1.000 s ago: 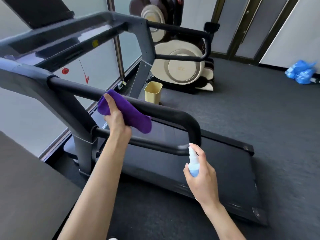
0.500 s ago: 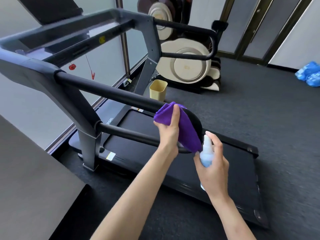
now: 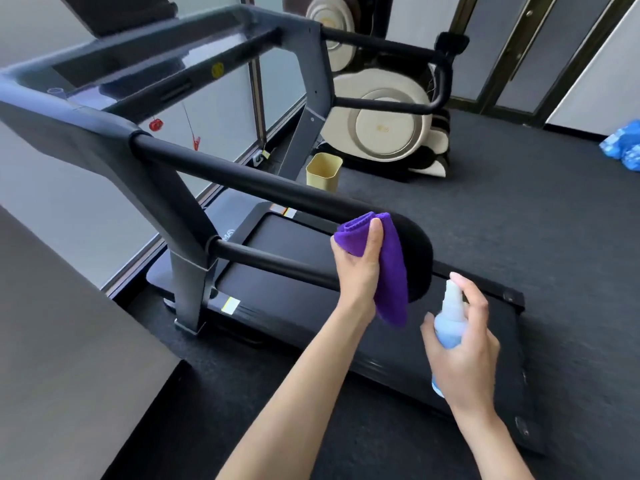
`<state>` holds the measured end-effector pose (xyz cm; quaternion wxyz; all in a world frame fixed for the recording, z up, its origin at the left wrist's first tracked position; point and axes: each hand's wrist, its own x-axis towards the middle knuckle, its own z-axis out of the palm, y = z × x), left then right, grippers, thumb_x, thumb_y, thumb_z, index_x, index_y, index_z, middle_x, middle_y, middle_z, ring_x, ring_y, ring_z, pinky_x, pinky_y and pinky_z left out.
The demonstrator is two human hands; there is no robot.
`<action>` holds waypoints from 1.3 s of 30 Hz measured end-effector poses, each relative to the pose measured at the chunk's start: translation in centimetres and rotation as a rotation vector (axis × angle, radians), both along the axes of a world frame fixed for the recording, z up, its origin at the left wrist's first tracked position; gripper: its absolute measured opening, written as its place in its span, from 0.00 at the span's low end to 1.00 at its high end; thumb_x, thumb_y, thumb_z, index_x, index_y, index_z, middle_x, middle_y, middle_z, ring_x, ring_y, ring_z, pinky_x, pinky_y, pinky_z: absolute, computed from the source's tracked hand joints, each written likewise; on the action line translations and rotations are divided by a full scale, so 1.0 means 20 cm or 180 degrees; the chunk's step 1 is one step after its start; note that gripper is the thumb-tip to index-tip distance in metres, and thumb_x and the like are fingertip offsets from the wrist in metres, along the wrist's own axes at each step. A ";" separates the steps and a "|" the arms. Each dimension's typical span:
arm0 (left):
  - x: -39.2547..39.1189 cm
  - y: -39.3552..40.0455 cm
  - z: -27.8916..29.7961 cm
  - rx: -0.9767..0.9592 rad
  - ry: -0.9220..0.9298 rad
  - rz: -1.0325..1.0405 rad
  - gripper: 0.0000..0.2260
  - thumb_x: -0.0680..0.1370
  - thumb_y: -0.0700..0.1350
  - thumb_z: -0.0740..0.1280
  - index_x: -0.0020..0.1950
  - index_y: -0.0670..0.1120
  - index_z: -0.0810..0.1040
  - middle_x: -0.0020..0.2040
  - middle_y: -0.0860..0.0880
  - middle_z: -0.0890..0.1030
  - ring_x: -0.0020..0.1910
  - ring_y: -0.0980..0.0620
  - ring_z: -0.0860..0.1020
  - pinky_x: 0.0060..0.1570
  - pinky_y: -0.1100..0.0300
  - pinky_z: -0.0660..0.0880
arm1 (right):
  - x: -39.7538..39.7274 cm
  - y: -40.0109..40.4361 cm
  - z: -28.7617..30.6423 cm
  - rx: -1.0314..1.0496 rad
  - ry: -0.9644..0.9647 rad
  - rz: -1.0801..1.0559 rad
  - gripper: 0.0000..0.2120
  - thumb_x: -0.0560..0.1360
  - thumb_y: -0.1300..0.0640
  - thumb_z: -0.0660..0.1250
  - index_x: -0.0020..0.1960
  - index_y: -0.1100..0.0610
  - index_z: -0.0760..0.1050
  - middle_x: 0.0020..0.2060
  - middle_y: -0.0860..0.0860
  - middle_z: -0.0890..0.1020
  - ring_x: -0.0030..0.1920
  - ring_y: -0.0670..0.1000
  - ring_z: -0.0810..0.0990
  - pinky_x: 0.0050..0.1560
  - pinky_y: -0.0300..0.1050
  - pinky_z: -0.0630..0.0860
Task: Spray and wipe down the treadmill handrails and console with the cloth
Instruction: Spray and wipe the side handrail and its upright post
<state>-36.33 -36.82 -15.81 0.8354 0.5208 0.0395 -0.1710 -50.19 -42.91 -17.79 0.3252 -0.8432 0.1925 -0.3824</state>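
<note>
My left hand (image 3: 358, 268) grips a folded purple cloth (image 3: 388, 268) against the curved rear end of the near black handrail (image 3: 242, 181). The cloth hangs down over the bend where the upper rail meets the lower bar (image 3: 277, 263). My right hand (image 3: 464, 351) holds a small blue spray bottle (image 3: 450, 320) upright, just right of the cloth, with the index finger over its white nozzle. The grey console (image 3: 114, 64) spans the top left, and the far handrail (image 3: 391, 46) loops at the upper right.
The treadmill belt (image 3: 304, 299) lies below the rails on dark carpet. A yellow bin (image 3: 323, 171) stands beyond the treadmill, next to a cream elliptical machine (image 3: 384, 126). Blue bags (image 3: 623, 147) lie at the far right. A dark surface (image 3: 62, 358) fills the lower left.
My left hand slid the cloth along the near handrail from near the console to its curved rear end. My right hand stayed by the rail end with the bottle.
</note>
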 end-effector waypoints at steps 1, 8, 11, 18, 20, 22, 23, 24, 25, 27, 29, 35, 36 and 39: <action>0.04 0.06 0.01 -0.0117 0.0052 0.0170 0.24 0.72 0.59 0.71 0.60 0.46 0.71 0.51 0.47 0.81 0.45 0.55 0.80 0.49 0.57 0.79 | 0.02 0.02 0.00 -0.0017 0.0005 0.0036 0.33 0.69 0.71 0.71 0.68 0.51 0.65 0.61 0.38 0.75 0.54 0.47 0.77 0.55 0.22 0.65; 0.34 0.16 0.14 -0.0421 0.0164 0.0603 0.40 0.71 0.66 0.66 0.68 0.34 0.67 0.60 0.35 0.78 0.56 0.43 0.80 0.60 0.45 0.76 | 0.14 0.15 0.05 -0.0117 -0.0040 0.0138 0.32 0.70 0.70 0.71 0.68 0.51 0.65 0.64 0.34 0.72 0.54 0.43 0.77 0.57 0.24 0.66; 0.23 0.12 0.09 -0.0277 0.0124 0.0067 0.30 0.75 0.63 0.64 0.65 0.41 0.72 0.58 0.43 0.81 0.57 0.48 0.80 0.62 0.49 0.75 | 0.15 0.19 0.02 -0.0055 0.0018 0.0155 0.32 0.70 0.70 0.71 0.68 0.51 0.65 0.59 0.30 0.73 0.50 0.39 0.75 0.53 0.22 0.66; 0.30 0.60 -0.20 -0.0044 0.0141 0.0693 0.27 0.67 0.65 0.68 0.60 0.51 0.74 0.50 0.53 0.84 0.48 0.55 0.82 0.47 0.59 0.80 | 0.28 0.32 -0.03 -0.0025 0.0121 0.0355 0.33 0.70 0.70 0.71 0.68 0.48 0.65 0.61 0.44 0.78 0.53 0.44 0.78 0.57 0.30 0.71; 0.33 0.78 -0.33 0.0082 0.0238 0.1037 0.31 0.67 0.65 0.66 0.64 0.50 0.72 0.54 0.53 0.83 0.53 0.54 0.81 0.49 0.60 0.78 | 0.34 0.37 -0.03 0.0035 0.0160 0.0441 0.32 0.70 0.69 0.71 0.68 0.48 0.65 0.62 0.44 0.77 0.56 0.47 0.78 0.59 0.35 0.72; 0.34 0.92 -0.46 0.0142 0.0496 0.1325 0.34 0.67 0.65 0.65 0.67 0.48 0.70 0.59 0.49 0.81 0.56 0.52 0.80 0.54 0.55 0.78 | 0.40 0.42 -0.04 0.0065 0.0153 0.0517 0.32 0.70 0.69 0.71 0.68 0.49 0.65 0.63 0.43 0.76 0.57 0.45 0.77 0.59 0.31 0.70; 0.35 0.96 -0.51 0.0122 0.0653 0.1406 0.35 0.67 0.66 0.65 0.68 0.48 0.69 0.60 0.47 0.80 0.57 0.50 0.79 0.57 0.50 0.77 | 0.42 0.45 -0.05 0.0067 0.0148 0.0540 0.31 0.70 0.69 0.71 0.68 0.50 0.65 0.63 0.42 0.76 0.56 0.43 0.77 0.59 0.28 0.69; 0.36 0.98 -0.56 0.0061 0.0813 0.1429 0.35 0.67 0.66 0.65 0.67 0.47 0.70 0.61 0.45 0.80 0.58 0.48 0.79 0.58 0.48 0.76 | 0.44 0.47 -0.05 0.0073 0.0161 0.0559 0.32 0.70 0.70 0.71 0.68 0.50 0.65 0.62 0.41 0.75 0.57 0.40 0.76 0.58 0.25 0.68; 0.38 0.98 -0.60 -0.0037 0.0984 0.1397 0.33 0.67 0.66 0.64 0.65 0.47 0.71 0.60 0.45 0.80 0.57 0.47 0.79 0.58 0.46 0.76 | 0.45 0.48 -0.06 0.0083 0.0186 0.0576 0.32 0.70 0.70 0.72 0.68 0.50 0.65 0.62 0.39 0.75 0.57 0.36 0.74 0.57 0.23 0.66; 0.45 0.94 -0.63 -0.0232 0.1267 0.1257 0.31 0.70 0.67 0.62 0.64 0.46 0.71 0.60 0.44 0.80 0.53 0.46 0.80 0.54 0.46 0.77 | 0.46 0.49 -0.09 0.0096 0.0235 0.0600 0.33 0.70 0.70 0.72 0.67 0.49 0.65 0.62 0.33 0.72 0.57 0.33 0.73 0.57 0.22 0.66; 0.54 0.86 -0.64 -0.0354 0.1394 0.1124 0.30 0.76 0.64 0.59 0.69 0.44 0.66 0.62 0.43 0.77 0.49 0.47 0.80 0.49 0.49 0.79 | 0.47 0.49 -0.11 0.0104 0.0274 0.0559 0.33 0.69 0.70 0.72 0.67 0.48 0.65 0.61 0.30 0.71 0.54 0.37 0.75 0.55 0.22 0.67; 0.80 0.65 -0.67 -0.0193 0.1412 0.1303 0.22 0.75 0.66 0.62 0.55 0.48 0.76 0.49 0.49 0.83 0.50 0.48 0.81 0.54 0.50 0.78 | 0.47 0.42 -0.17 0.0226 0.0382 0.0357 0.35 0.68 0.70 0.73 0.67 0.44 0.66 0.58 0.35 0.75 0.50 0.41 0.77 0.53 0.21 0.67; 0.83 0.64 -0.68 -0.0161 0.1378 0.1373 0.20 0.74 0.66 0.64 0.48 0.50 0.77 0.42 0.52 0.84 0.47 0.49 0.82 0.54 0.50 0.78 | 0.47 0.40 -0.18 0.0219 0.0394 0.0346 0.36 0.68 0.70 0.73 0.67 0.44 0.66 0.58 0.35 0.76 0.50 0.41 0.77 0.53 0.21 0.67; 0.85 0.64 -0.71 -0.0138 0.1390 0.1502 0.17 0.73 0.65 0.66 0.44 0.51 0.77 0.38 0.54 0.83 0.42 0.52 0.82 0.49 0.53 0.78 | 0.48 0.37 -0.18 0.0157 0.0442 0.0399 0.36 0.68 0.70 0.73 0.67 0.45 0.66 0.60 0.33 0.74 0.51 0.40 0.77 0.54 0.23 0.68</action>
